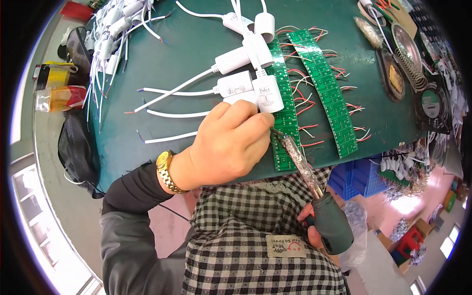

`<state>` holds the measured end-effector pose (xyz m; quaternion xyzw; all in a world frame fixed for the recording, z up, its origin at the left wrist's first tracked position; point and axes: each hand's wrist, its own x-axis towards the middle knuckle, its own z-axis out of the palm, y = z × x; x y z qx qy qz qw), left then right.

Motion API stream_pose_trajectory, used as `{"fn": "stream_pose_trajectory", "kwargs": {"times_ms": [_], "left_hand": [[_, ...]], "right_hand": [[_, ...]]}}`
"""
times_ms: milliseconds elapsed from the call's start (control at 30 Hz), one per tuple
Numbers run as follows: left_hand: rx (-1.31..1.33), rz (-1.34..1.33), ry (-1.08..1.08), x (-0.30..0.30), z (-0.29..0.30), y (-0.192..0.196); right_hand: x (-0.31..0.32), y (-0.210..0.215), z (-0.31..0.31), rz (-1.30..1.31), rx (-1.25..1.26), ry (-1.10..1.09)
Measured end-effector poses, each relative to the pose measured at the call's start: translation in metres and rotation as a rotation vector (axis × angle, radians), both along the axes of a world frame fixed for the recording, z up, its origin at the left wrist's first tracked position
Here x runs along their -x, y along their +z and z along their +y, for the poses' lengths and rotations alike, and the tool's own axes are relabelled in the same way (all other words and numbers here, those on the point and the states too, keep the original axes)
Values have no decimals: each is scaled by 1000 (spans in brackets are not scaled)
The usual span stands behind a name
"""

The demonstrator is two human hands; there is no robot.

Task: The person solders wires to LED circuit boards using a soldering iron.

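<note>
My left hand (228,140) is closed, its thumb and forefinger pinched together at the left edge of the nearer green circuit board strip (284,123). What the fingertips grip is hidden. White cylindrical housings with cables (269,96) lie just beyond these fingers, some overlapping the board. In my right hand (314,238) is a soldering iron (300,162) with a dark green handle. Its tip meets the board edge beside my left fingertips. A second green board strip (327,91) lies to the right, and red and white wires stick out from both strips.
A pile of white cabled housings (115,29) fills the far left. Tape rolls (59,76) and a black mesh bag (78,147) sit at the left edge. A coiled iron stand (412,71), a sponge dish (393,78) and a small fan (432,105) stand right. Blue crates (359,177) are below.
</note>
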<state>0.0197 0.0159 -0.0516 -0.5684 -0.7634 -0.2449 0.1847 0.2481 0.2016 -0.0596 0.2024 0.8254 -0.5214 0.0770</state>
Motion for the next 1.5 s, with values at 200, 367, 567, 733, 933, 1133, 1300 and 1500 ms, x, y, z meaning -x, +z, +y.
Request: {"fn": "stream_pose_trajectory", "kwargs": {"times_ms": [200,367,567,733,933,1133,1300,1500], "left_hand": [[-11,-11,9,-1,0,-2],[-22,-16,14,-2,-1,-2],[-37,2,24,-1,0,-3],[-60,-17,27,-2,2,-5],[-45,13,53,-4,3,-3],[-17,-7,62,-4,1,-2],[-48,-16,39,-2,4,-3],[-37,-31,47,-2,1,-1]], "right_hand": [[-4,-8,-7,91,30,-28],[14,27,-11,39,74,-142],[12,21,-5,188,39,35],[5,-1,-13,295,184,-54],[6,1,-21,136,59,-147],[11,41,3,-79,311,-84],[0,38,10,-241,487,-45],[6,35,-3,-104,472,-167]]}}
